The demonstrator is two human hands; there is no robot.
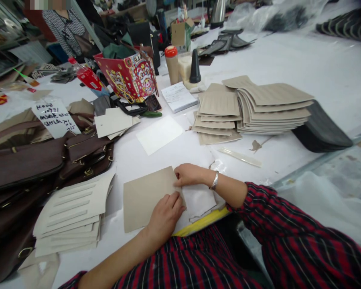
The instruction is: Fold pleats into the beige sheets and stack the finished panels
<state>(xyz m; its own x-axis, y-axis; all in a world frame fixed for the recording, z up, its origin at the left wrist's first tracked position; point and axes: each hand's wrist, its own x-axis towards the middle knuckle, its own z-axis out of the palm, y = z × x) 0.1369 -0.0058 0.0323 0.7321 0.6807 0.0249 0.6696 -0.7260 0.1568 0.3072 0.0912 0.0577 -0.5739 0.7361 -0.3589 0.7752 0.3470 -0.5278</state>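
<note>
A flat beige rectangular panel (147, 196), of lining fabric or thin board, lies on the white table in front of me. My left hand (167, 210) rests on its lower right part, fingers bent and pressed together at the right edge. At the upper right corner, my right hand (191, 175) is closed with thumb and fingers pinching the edge. The fingertips of both hands are partly hidden. Just right of the panel lies a torn white sheet (200, 200), with a yellow strip (200, 222) along the table's near edge.
Left are stacked pale panels with raised strips (72, 208) and dark brown bags (27, 160). Beige panel stacks (273, 104) overlap black pieces (321, 124) at right. Farther back stand a red patterned box (129, 78), a tumbler (172, 66) and a black cone (195, 68). A person (67, 32) is beyond.
</note>
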